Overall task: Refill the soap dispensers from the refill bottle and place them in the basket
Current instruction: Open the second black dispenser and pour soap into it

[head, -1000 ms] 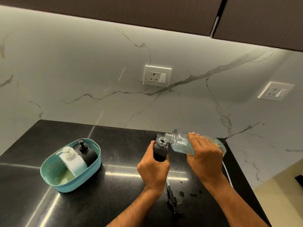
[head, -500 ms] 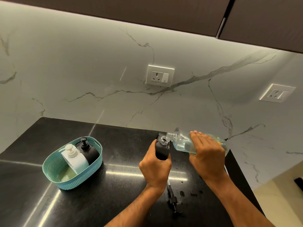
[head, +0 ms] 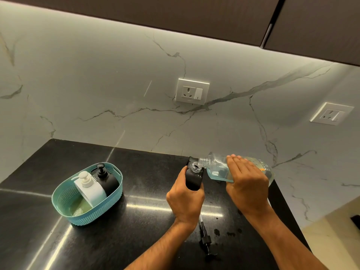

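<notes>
Pale-blue liquid (head: pixel 216 173), seemingly, in refill bottle (head: pixel 214 164)

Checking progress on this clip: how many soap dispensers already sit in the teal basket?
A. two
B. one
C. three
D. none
A: the teal basket holds a white dispenser and a black dispenser, both with pumps on, while the left hand grips a third, open black dispenser on the counter.
</notes>
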### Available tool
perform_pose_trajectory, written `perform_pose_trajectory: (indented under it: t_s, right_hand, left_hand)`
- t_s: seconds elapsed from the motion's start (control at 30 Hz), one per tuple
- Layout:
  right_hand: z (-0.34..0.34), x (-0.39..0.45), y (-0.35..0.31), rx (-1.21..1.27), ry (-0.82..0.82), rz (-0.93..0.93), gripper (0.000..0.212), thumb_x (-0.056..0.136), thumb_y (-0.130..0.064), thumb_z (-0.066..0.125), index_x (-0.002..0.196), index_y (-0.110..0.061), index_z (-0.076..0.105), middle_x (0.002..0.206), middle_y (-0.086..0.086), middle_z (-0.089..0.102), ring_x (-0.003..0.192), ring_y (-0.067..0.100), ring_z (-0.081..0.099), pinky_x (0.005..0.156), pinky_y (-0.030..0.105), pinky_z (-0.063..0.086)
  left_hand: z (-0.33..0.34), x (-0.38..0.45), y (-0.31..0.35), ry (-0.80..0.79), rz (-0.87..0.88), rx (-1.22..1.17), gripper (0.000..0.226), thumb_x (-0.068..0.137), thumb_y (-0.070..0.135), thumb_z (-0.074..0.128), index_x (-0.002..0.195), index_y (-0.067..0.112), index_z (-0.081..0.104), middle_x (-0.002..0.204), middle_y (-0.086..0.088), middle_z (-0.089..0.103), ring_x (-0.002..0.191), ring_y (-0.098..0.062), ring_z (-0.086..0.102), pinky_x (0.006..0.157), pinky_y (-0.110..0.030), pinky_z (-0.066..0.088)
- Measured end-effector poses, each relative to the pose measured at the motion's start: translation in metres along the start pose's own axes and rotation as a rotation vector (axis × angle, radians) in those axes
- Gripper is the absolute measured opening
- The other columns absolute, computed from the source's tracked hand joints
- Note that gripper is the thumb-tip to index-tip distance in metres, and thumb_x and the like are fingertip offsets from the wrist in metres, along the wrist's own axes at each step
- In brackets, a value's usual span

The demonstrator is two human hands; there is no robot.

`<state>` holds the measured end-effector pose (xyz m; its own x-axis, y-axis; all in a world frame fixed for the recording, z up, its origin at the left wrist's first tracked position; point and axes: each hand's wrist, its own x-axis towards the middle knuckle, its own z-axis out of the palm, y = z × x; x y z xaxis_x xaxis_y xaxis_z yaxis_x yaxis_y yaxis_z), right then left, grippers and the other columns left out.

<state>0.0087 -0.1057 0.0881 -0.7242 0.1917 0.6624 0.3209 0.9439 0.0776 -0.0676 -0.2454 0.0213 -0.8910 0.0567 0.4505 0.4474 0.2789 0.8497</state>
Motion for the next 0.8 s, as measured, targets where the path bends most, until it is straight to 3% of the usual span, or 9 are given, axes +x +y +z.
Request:
perform_pose_trajectory:
  t_s: [0.47, 0.8]
  right_hand:
    - [0.0003, 0.0051, -0.0004, -0.006, 0.014, -0.024, 0.063, 0.062, -0.002, 0.093, 0.121, 0.001, 0.072, 0.117, 0.021, 0.073, 0.107, 0.038, 0.073, 0.095, 0.052, 0.055]
    - [0.0022, 0.0076, 0.0008, -0.002, 0.010, -0.031, 0.061, 0.063, -0.001, 0.091, 0.121, 0.001, 0.072, 0.118, 0.020, 0.073, 0.108, 0.038, 0.072, 0.096, 0.053, 0.055]
  left_hand:
    - [0.0020, 0.0021, -0.0025, 0.002, 0.003, -0.003, 0.066, 0.069, 0.015, 0.095, 0.129, 0.011, 0.069, 0.103, 0.000, 0.078, 0.084, -0.016, 0.076, 0.073, -0.017, 0.057]
    - [0.0034, 0.0041, -0.0054, -0.003, 0.003, -0.005, 0.067, 0.070, 0.016, 0.094, 0.131, 0.010, 0.068, 0.106, -0.001, 0.078, 0.087, -0.017, 0.076, 0.073, -0.026, 0.064]
